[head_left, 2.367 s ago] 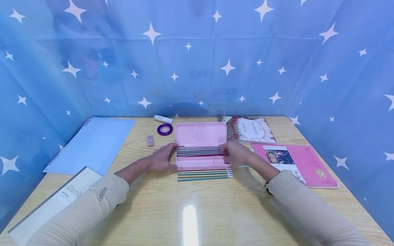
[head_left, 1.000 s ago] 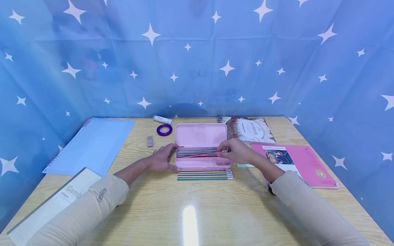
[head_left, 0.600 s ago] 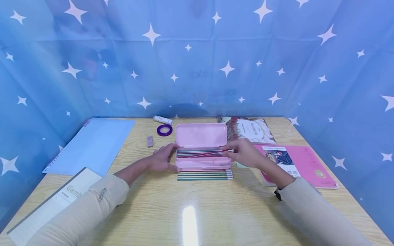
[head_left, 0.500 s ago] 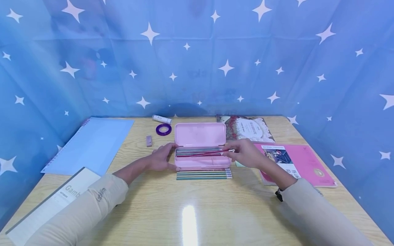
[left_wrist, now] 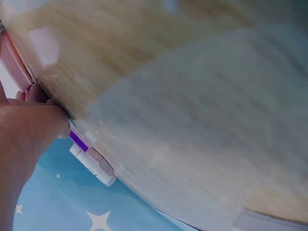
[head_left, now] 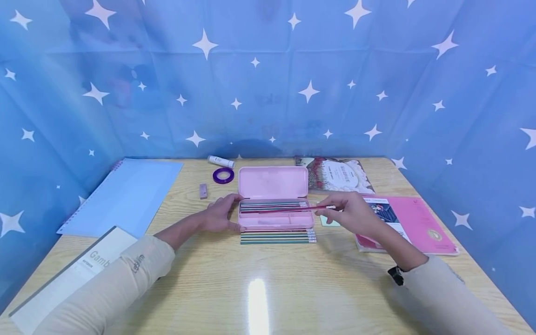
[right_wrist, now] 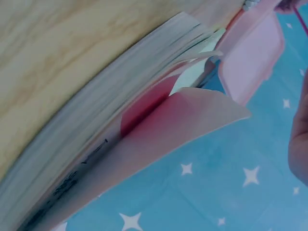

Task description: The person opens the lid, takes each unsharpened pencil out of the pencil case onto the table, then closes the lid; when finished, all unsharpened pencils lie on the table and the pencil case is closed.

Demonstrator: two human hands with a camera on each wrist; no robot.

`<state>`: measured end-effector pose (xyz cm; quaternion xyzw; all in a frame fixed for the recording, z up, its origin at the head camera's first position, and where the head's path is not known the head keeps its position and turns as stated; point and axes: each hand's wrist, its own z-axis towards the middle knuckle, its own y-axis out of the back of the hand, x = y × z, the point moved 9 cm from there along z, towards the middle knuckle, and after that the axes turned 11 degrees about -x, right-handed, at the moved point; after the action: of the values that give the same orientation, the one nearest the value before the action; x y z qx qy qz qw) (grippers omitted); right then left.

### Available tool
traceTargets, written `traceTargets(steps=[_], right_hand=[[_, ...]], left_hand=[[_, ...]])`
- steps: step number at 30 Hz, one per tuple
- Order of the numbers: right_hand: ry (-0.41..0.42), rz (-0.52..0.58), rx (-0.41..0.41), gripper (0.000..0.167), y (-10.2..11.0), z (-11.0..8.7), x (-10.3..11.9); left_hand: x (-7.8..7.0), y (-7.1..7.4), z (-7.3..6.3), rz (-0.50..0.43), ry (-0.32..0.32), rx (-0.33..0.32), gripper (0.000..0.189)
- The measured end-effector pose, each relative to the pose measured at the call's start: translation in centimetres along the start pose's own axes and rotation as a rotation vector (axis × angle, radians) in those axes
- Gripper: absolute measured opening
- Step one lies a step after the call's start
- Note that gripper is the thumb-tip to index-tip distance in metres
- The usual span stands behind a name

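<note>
1. Your right hand (head_left: 353, 214) pinches a slim, dark red wooden pencil (head_left: 289, 210) near its pale eraser end, thumb and fingers nearly together. The pencil slants from the rear compartment out past the right end of the box; whether its far tip touches anything is too small to tell.

2. Your left hand (head_left: 217, 217) grips the left end of the shallow, pink, hinged pencil box (head_left: 302, 219), thumb at the front corner, fingers at the back. Should this grip slacken, a tug on the pencil could skew the box.

3. Several dark, striped pencils (head_left: 272, 204) lie side by side in the rear compartment. A low, dragging pull could disturb them, since the red pencil runs close over them.

4. A row of multicoloured, eraser-tipped pencils (head_left: 276, 238) lies on the pale wood-grain table (head_left: 201, 288), just in front of the box. A forward nudge of the box could set them rolling.

5. Pinched so near one end, the red pencil could swivel or slip, its long free length levering against your fingertips.
</note>
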<state>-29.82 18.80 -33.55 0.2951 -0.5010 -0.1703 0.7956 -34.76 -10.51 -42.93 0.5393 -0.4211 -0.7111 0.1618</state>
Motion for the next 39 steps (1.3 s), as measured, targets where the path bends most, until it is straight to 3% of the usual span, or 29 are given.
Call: traceTargets(steps=[6, 18, 32, 39], right_hand=[[-0.012, -0.007, 0.091, 0.015, -0.9, -1.3, 0.6], [0.069, 0.119, 0.204, 0.013, -3.0, -2.8, 2.4], [0.090, -0.005, 0.252, 0.013, -3.4, -3.3, 1.6], [0.082, -0.012, 0.451, 0.027, -4.8, -4.2, 1.3]], left_hand=[[-0.1, 0.0, -0.1, -0.007, -0.012, 0.000, 0.091], [-0.1, 0.0, -0.1, -0.003, -0.007, -0.007, 0.091], [-0.3, 0.0, -0.1, 0.015, 0.005, 0.003, 0.091], [-0.4, 0.2, -0.2, 0.007, 0.008, -0.002, 0.092]])
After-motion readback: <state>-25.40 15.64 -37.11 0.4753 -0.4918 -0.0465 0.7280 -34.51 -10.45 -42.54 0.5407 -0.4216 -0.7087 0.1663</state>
